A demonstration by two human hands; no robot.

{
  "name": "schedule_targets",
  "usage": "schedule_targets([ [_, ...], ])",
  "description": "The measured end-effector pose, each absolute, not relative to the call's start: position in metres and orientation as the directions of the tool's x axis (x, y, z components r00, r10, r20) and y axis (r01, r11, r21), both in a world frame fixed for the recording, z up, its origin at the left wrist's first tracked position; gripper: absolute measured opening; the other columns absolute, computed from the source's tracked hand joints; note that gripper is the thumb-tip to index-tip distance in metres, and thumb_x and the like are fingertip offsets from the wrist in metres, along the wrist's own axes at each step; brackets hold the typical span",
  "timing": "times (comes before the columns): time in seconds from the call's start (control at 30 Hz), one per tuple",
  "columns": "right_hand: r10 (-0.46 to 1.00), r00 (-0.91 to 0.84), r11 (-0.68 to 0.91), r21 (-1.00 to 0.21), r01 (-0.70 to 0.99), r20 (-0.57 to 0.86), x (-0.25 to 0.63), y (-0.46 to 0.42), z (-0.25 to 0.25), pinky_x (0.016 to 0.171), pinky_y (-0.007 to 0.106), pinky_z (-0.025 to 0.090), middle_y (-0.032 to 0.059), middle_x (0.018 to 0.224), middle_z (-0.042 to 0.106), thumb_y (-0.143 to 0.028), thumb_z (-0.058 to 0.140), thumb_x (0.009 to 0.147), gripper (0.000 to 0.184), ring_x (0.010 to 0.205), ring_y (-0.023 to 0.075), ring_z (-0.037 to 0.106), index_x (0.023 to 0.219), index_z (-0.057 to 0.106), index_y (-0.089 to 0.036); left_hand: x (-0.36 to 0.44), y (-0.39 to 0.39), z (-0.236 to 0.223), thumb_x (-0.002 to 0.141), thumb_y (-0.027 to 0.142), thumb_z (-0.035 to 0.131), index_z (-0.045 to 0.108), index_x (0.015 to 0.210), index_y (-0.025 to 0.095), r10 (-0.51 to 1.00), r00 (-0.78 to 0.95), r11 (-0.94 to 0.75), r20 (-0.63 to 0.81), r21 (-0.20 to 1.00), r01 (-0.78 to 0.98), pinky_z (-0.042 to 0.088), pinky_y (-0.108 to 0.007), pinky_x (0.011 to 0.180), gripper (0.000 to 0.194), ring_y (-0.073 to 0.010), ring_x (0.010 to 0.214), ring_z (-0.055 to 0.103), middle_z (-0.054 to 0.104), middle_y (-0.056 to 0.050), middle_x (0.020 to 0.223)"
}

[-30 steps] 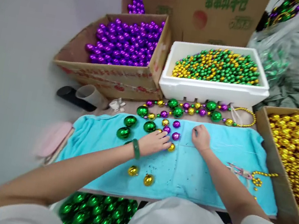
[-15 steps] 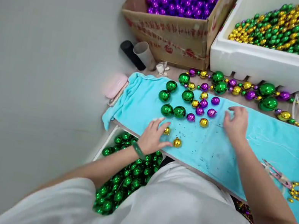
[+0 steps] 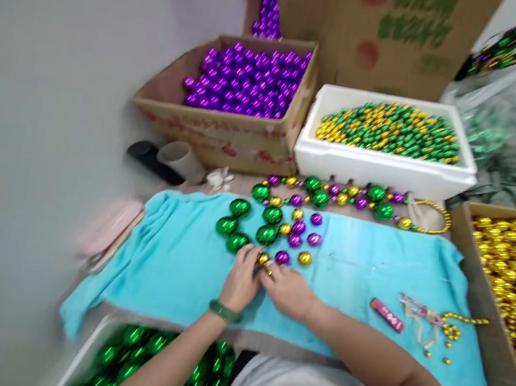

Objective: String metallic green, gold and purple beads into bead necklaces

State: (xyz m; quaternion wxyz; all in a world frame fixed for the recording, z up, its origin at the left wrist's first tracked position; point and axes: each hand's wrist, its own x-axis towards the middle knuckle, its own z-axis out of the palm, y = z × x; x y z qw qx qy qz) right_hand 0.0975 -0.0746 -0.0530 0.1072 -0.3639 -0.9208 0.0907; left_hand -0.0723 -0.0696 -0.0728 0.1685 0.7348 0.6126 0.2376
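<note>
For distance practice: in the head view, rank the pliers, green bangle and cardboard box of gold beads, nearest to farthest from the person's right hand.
From the right hand:
1. Green bangle: left, on the other wrist.
2. Pliers: right, on the blue towel.
3. Cardboard box: far right.

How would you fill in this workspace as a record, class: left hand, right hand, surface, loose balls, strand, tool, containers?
Left hand: fingertips at gold balls, grip unclear; green bangle on wrist
Right hand: fingertips at the same balls, grip unclear
Surface: turquoise towel
Loose balls: green balls, purple balls, more gold ones
Strand: mixed-colour bead strand, beyond the towel
Tool: pink-handled pliers, on the towel's right part
Containers: cardboard box of purple beads; white box of mostly green and gold beads
</note>
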Motion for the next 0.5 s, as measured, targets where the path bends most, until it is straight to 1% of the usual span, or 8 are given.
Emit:
schedule_targets([
  [0.07,0.705,-0.687,0.708,-0.219,0.671,0.174,0.098,-0.062,-0.055,0.062,0.031,0.051,0.013,0.125,0.055,-0.022,0.038,0.096,0.026,0.089,0.0202,0.056,0.117,0.052,-0.016,-0.074,-0.057,-0.081,0.085,0.019,0.044,0.049,0.127,0.013,0.969,0.144,-0.232,0.199,0.543,0.807,0.045,-0.048,0.102,0.043,-0.0272,0.119,0.049,0.046,-0.015,0.125],
  [0.13,0.724,-0.658,0.689,-0.204,0.695,0.205,0.1,-0.054,-0.057,0.058,0.03,0.05,0.0113,0.122,0.056,-0.023,0.039,0.096,0.026,0.087,0.0197,0.056,0.118,0.051,-0.017,-0.075,-0.049,-0.087,0.087,0.026,0.045,0.047,0.128,0.013,0.96,0.148,-0.259,0.239,0.547,0.796,0.045,-0.05,0.102,0.043,-0.0281,0.118,0.049,0.048,-0.015,0.122],
  [0.23,0.72,-0.654,0.693,-0.201,0.692,0.233,0.11,-0.048,-0.056,0.057,0.029,0.048,0.009,0.118,0.058,-0.024,0.042,0.094,0.027,0.081,0.0181,0.057,0.119,0.051,-0.018,-0.073,-0.053,-0.089,0.088,0.038,0.047,0.04,0.136,0.014,0.961,0.112,-0.239,0.252,0.56,0.793,0.048,-0.05,0.098,0.054,-0.0296,0.118,0.048,0.048,-0.015,0.125],
  [0.3,0.695,-0.672,0.718,-0.209,0.664,0.255,0.122,-0.041,-0.049,0.059,0.029,0.048,0.0081,0.117,0.059,-0.027,0.043,0.094,0.027,0.08,0.0172,0.057,0.118,0.052,-0.018,-0.072,-0.065,-0.09,0.088,0.044,0.048,0.032,0.142,0.016,0.962,0.104,-0.23,0.253,0.542,0.808,0.047,-0.051,0.099,0.063,-0.0314,0.122,0.046,0.045,-0.016,0.13],
  [0.4,0.705,-0.656,0.707,-0.203,0.677,0.267,0.155,-0.012,-0.026,0.062,0.028,0.047,0.0066,0.113,0.062,-0.029,0.044,0.093,0.026,0.082,0.017,0.057,0.114,0.057,-0.02,-0.076,-0.091,-0.094,0.085,0.051,0.051,0.02,0.149,0.018,0.954,0.151,-0.249,0.257,0.408,0.879,0.042,-0.054,0.102,0.079,-0.0354,0.127,0.042,0.042,-0.018,0.137],
  [0.43,0.74,-0.625,0.67,-0.19,0.718,0.249,0.171,0.004,-0.015,0.064,0.028,0.047,0.0067,0.112,0.063,-0.027,0.045,0.091,0.026,0.083,0.0175,0.058,0.112,0.059,-0.02,-0.078,-0.1,-0.097,0.085,0.052,0.05,0.017,0.15,0.019,0.955,0.167,-0.248,0.246,0.348,0.904,0.043,-0.054,0.1,0.081,-0.0366,0.126,0.043,0.042,-0.019,0.138],
  [0.47,0.803,-0.556,0.592,-0.184,0.784,0.214,0.189,0.024,-0.002,0.068,0.028,0.048,0.0065,0.109,0.064,-0.026,0.047,0.09,0.024,0.085,0.0177,0.058,0.108,0.062,-0.021,-0.081,-0.109,-0.1,0.085,0.052,0.049,0.015,0.151,0.02,0.96,0.18,-0.239,0.216,0.291,0.926,0.045,-0.054,0.097,0.081,-0.0377,0.125,0.045,0.043,-0.019,0.139],
  [0.5,0.838,-0.501,0.538,-0.178,0.824,0.215,0.21,0.046,0.011,0.074,0.029,0.048,0.0088,0.11,0.064,-0.024,0.045,0.091,0.025,0.089,0.0188,0.058,0.107,0.063,-0.019,-0.084,-0.116,-0.102,0.086,0.051,0.048,0.013,0.152,0.021,0.967,0.184,-0.223,0.177,0.242,0.944,0.046,-0.054,0.094,0.081,-0.0387,0.125,0.045,0.044,-0.019,0.139],
])
